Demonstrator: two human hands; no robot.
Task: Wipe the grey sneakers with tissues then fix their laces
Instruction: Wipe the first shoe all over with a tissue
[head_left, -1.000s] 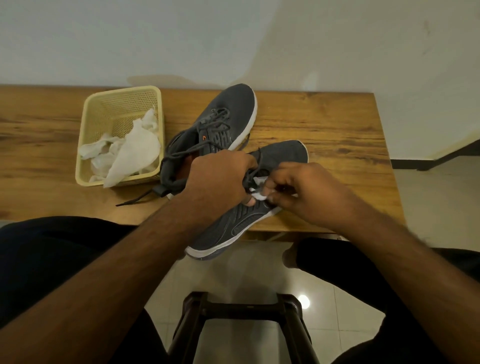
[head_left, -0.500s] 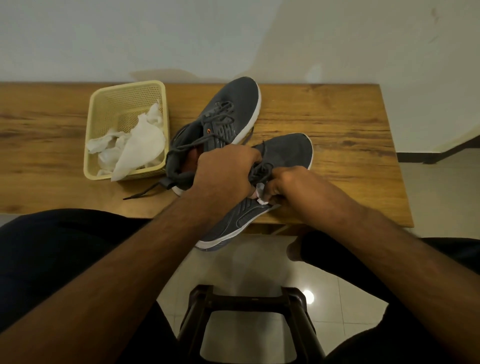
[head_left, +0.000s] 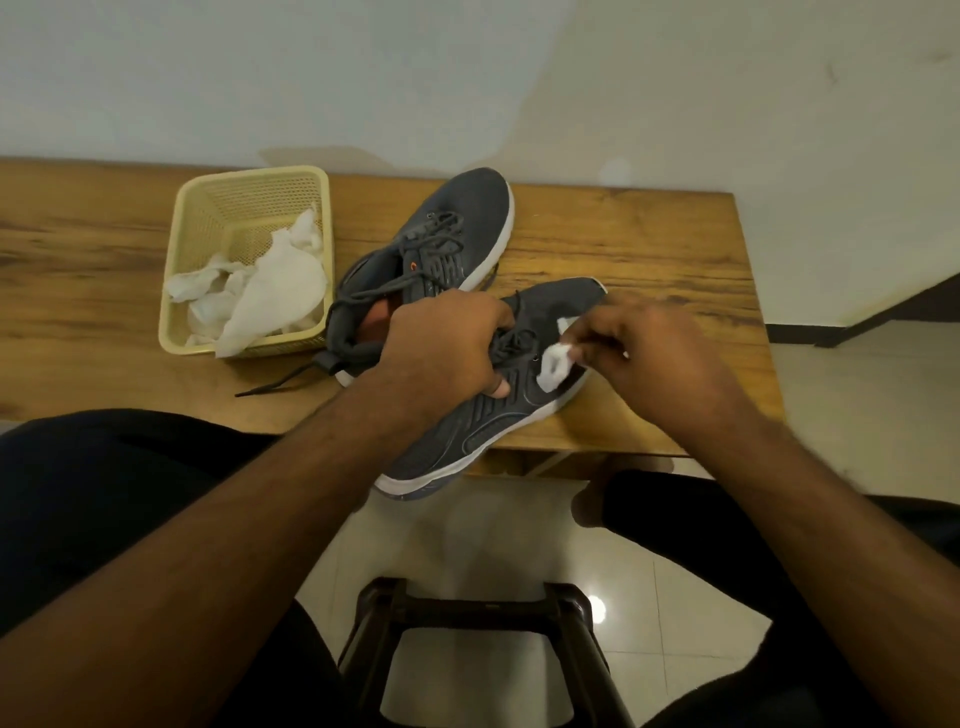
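Grey sneakers: two on a wooden table (head_left: 649, 249) set against a pale wall. Near sneaker (head_left: 483, 421) lies at an angle across the table's front edge, heel end overhanging toward the person, toe pointing away and to the right; white sole edge visible along its right side. Left hand (head_left: 447, 353) grips this sneaker from above around the collar and lace area, fingers curled over, thumb tip showing against the side panel. Right hand (head_left: 654, 353) is slightly blurred; its fingers pinch a small wad of white tissue (head_left: 556, 364) and hold it against the upper, just right of the laces (head_left: 514, 340), between laces and sole edge. Far sneaker (head_left: 452, 234) sits flat on the table just behind the near one, toe toward the wall, orange lining visible in the opening; its laces are loose, one dark lace end (head_left: 275, 382) trailing over the tabletop toward the front left. Yellow mesh basket (head_left: 192, 208) stands just left of the far sneaker, holding crumpled white tissues (head_left: 270, 286); one large sheet drapes over the basket's near rim. Dark stool frame (head_left: 467, 613) is below on the tiled floor, between the person's knees, which are clothed in dark fabric.
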